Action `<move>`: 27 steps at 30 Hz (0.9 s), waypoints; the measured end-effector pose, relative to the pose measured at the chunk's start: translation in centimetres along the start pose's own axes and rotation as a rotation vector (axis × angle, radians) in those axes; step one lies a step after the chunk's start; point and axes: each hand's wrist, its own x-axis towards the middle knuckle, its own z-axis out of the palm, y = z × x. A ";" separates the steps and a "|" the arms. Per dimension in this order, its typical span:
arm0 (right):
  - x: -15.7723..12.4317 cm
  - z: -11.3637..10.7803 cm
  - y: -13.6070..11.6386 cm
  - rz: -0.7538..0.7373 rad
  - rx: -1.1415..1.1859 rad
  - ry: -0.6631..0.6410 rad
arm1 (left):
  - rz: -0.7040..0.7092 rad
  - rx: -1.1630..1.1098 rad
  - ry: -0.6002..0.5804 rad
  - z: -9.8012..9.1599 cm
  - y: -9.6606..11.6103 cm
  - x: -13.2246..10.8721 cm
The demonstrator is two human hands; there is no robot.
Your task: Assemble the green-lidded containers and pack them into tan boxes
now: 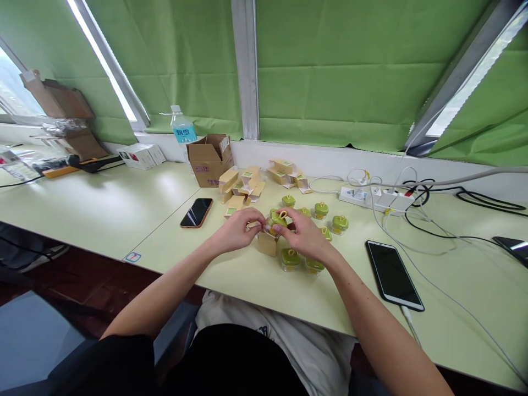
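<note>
Right grip (304,234) is clamped, thumb against fingers, on a green-lidded container (278,219) held at the mouth of a small tan box (267,245), which rests on the table (243,280). What matters most is that vertical relation: the container lies at the right fingertips, above the box, and the two look roughly lined up. It is squat, with no clear long axis (its yellow loop leans up and to the right), while the box stands about upright. The right is the nearer hand, having hold of it; the left hand (237,231) is just beside, across from it, fingertips curled together, though I cannot tell whether they pinch a flap, something clear or nothing. Fingers cover much of the container's lower part, so how far it sits inside the box is hidden. Around the right hand stand other green-lidded containers (290,258), some partly behind the wrist. Beyond the left hand lie tan boxes (248,184), too jumbled to count; farther right, a dark device (511,250) is cut off by the picture's edge.
</note>
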 end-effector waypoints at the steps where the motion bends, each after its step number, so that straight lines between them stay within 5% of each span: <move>1: 0.0 0.1 0.0 0.003 -0.010 0.014 | -0.017 -0.002 -0.013 -0.1 0.1 0.0; 8: -0.1 0.6 -0.2 0.000 -0.069 0.087 | -0.099 -0.018 -0.078 -0.7 0.7 0.1; 17: -0.6 1.2 -1.6 -0.029 -0.407 0.031 | -0.026 -0.101 -0.129 -0.6 -0.2 0.2; 27: -0.5 1.2 -2.2 0.002 -0.360 -0.079 | 0.009 -0.106 -0.193 -0.9 -0.4 -0.2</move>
